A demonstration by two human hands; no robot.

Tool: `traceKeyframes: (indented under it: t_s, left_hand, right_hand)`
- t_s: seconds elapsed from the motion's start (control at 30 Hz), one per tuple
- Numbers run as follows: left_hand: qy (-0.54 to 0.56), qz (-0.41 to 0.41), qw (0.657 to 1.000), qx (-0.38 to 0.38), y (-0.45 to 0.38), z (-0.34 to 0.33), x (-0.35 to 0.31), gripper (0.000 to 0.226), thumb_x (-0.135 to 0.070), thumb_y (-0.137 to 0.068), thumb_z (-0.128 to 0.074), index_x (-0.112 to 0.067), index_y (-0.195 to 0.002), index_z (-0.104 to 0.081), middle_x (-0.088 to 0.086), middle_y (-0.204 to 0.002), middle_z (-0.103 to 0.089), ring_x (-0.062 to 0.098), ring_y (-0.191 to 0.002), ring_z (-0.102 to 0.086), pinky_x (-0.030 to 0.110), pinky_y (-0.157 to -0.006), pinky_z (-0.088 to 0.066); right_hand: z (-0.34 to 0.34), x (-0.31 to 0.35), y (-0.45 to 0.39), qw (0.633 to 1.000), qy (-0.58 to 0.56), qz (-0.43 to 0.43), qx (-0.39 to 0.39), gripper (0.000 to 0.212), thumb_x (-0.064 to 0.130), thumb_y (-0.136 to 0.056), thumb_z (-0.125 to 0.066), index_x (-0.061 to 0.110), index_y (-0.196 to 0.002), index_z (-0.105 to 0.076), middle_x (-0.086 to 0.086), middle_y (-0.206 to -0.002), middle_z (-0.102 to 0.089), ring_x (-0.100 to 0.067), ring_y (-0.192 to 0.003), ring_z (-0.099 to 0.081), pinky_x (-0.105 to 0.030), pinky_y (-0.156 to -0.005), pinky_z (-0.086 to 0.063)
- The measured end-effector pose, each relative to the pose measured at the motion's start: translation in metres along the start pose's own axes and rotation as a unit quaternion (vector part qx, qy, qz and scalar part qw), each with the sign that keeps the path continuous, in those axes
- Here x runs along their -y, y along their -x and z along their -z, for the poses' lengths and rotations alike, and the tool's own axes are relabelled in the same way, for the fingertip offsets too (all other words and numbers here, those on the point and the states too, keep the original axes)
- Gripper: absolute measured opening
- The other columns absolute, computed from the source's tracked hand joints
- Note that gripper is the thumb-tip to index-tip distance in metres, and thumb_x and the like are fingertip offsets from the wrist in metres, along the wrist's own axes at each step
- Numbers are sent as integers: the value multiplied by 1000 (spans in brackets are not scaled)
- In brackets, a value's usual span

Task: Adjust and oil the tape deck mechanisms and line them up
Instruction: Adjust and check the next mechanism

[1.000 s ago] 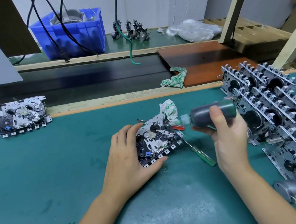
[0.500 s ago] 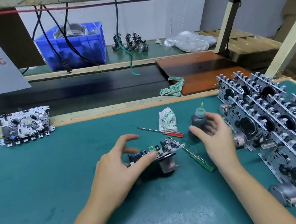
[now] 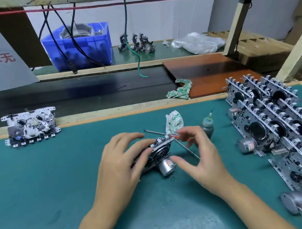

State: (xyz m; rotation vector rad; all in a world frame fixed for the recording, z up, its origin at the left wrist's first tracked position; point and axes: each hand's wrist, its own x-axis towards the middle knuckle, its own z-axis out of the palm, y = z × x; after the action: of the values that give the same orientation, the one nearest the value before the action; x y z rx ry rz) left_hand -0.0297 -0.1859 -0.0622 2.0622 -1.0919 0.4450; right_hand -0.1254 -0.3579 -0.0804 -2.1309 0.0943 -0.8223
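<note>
On the green mat (image 3: 43, 189), my left hand (image 3: 121, 163) grips a tape deck mechanism (image 3: 161, 151) tilted on edge, its flywheel and silver motor (image 3: 167, 165) facing me. My right hand (image 3: 200, 152) hovers at the mechanism's right side with fingers spread. Its thumb is by the motor and its forefinger near the top edge, and it holds nothing. The dark oil bottle (image 3: 207, 125) stands upright just behind my right hand. A finished mechanism (image 3: 30, 125) lies flat at the far left. Several mechanisms (image 3: 276, 120) lean in rows at the right.
A red-handled screwdriver (image 3: 155, 133) and a second screwdriver's shaft (image 3: 187, 150) lie behind and under my right hand. A white rag (image 3: 174, 121) sits beside the bottle, another rag (image 3: 181, 90) on the conveyor edge. A blue bin (image 3: 82, 45) stands at the back.
My right hand set the oil bottle upright and moved over to the mechanism. My left hand turned the mechanism over, so its motor side now shows.
</note>
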Motion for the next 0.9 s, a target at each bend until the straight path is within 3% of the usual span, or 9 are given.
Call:
traceKeyframes:
  t_s: [0.13, 0.2, 0.33, 0.53, 0.7, 0.8, 0.9]
  left_hand:
    - [148, 48, 987, 35, -1, 2, 0, 19, -31, -93, -52, -31, -100, -70, -18, -117, -60, 3, -113, -51, 13, -92, -36]
    - [192, 51, 978, 71, -2, 4, 1, 22, -25, -93, -49, -37, -99, -67, -22, -124, -57, 5, -118, -51, 12, -93, -37]
    - [247, 39, 962, 112, -3, 7, 1, 24, -19, -91, -50, -28, -102, -69, -21, -126, -58, 3, -124, -49, 13, -100, -35]
    - [258, 53, 961, 83, -3, 5, 0, 22, -17, -87, -56, -23, -101, -72, -18, -113, -68, 3, -116, -57, 14, -97, -39]
    - [267, 64, 960, 54, -1, 3, -1, 24, -15, -85, -58, -27, -100, -72, -19, -111, -68, 3, -108, -62, 13, -94, -42]
    - [275, 60, 958, 60, -2, 4, 0, 23, -16, -86, -57, -28, -98, -71, -19, -110, -68, 3, -109, -61, 15, -95, -42]
    - [266, 48, 960, 80, -3, 4, 0, 21, -18, -86, -57, -28, -96, -71, -19, -108, -69, 1, -110, -60, 14, -95, -41]
  right_hand:
    - [-2, -2, -1, 996, -34, -60, 48, 63, 34, -69, -77, 41, -122, -44, 17, -114, -51, -4, -115, -49, -13, -92, -37]
    - [1, -3, -1, 990, -73, -91, 73, 66, 33, -65, -79, 47, -121, -46, 19, -114, -54, -6, -119, -49, -21, -95, -40]
    - [2, -2, -3, 983, -92, -100, 121, 58, 40, -63, -77, 46, -115, -52, 18, -115, -58, -9, -119, -50, -27, -96, -41]
    - [-1, -4, -7, 978, -134, -122, 103, 34, 32, -68, -75, 40, -98, -61, 16, -104, -64, -9, -106, -58, -32, -93, -44]
    - [-4, -6, -6, 977, -162, -131, 54, 32, 16, -66, -78, 40, -84, -66, 13, -89, -70, -8, -90, -65, -19, -86, -46]
    - [-2, -6, -5, 978, -151, -134, 48, 35, 27, -60, -82, 39, -87, -64, 13, -85, -69, -5, -83, -64, -13, -81, -45]
    - [0, -6, -6, 976, -143, -134, 92, 45, 39, -58, -79, 41, -99, -59, 17, -92, -63, -6, -95, -59, -20, -88, -44]
